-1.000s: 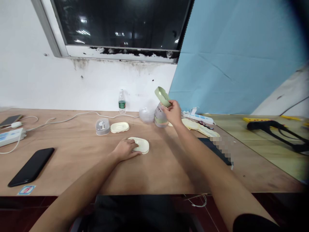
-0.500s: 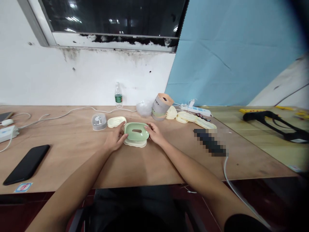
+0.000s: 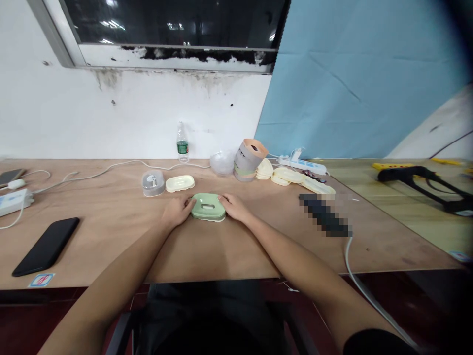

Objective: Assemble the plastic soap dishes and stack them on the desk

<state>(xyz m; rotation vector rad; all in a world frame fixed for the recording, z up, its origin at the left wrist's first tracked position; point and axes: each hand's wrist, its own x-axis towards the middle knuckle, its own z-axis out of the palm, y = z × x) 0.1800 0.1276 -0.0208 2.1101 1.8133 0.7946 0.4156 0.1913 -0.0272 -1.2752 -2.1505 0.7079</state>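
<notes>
A light green plastic cover (image 3: 207, 209) with rounded corners and a slot in its top sits level over a cream plastic tray (image 3: 217, 220), whose wavy front edge peeks out below. My left hand (image 3: 178, 212) grips the cover's left end, thumb towards its top. At the opposite end, my right hand (image 3: 234, 207) holds it the same way, fingers round the far corner. A second cream oval tray (image 3: 180, 184) lies behind my left hand, beside a clear-lidded grey box (image 3: 152, 183).
Stacked grey, green and orange covers (image 3: 248, 160) stand at the back, by a clear bowl (image 3: 221, 162) and several cream pieces (image 3: 288, 175). A bottle (image 3: 182, 143) is near the wall. A black phone (image 3: 48, 245) lies left; a blurred dark object (image 3: 325, 215) lies right.
The green cover has come down from a tilted position onto the cream tray and now lies flat over it. Both hands moved down with it, and the view shifted slightly.
</notes>
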